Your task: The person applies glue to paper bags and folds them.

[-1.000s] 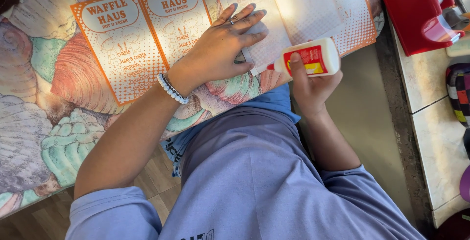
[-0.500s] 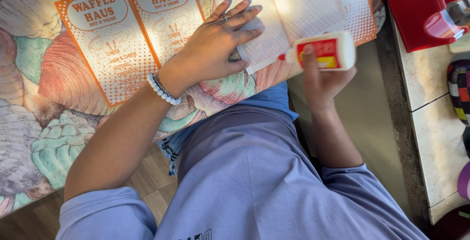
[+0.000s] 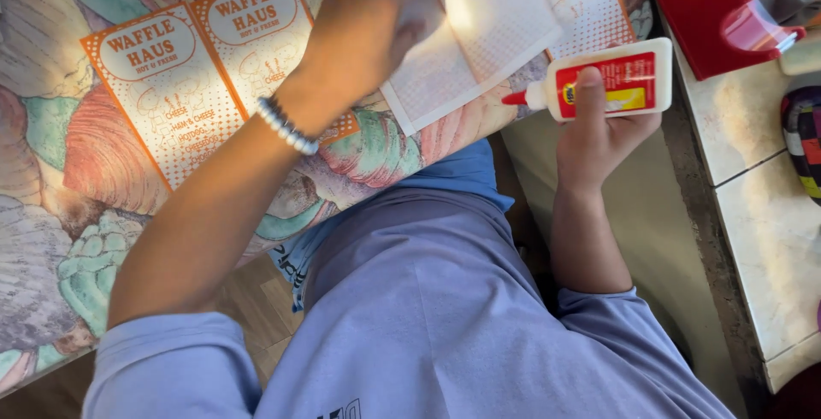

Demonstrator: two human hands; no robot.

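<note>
Two hands busy: right hand (image 3: 599, 128) grips glue bottle (image 3: 603, 79) at right centre, red tip pointing left toward white sheet (image 3: 479, 51); left hand (image 3: 372, 17) presses flat on that sheet, upper middle.

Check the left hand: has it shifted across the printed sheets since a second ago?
Yes. The left hand has slid farther up the white sheet, away from the person.

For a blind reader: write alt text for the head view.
The right hand holds a white glue bottle sideways, red tip toward a white sheet. The left hand presses on orange printed cards on a shell-patterned tablecloth.
</note>
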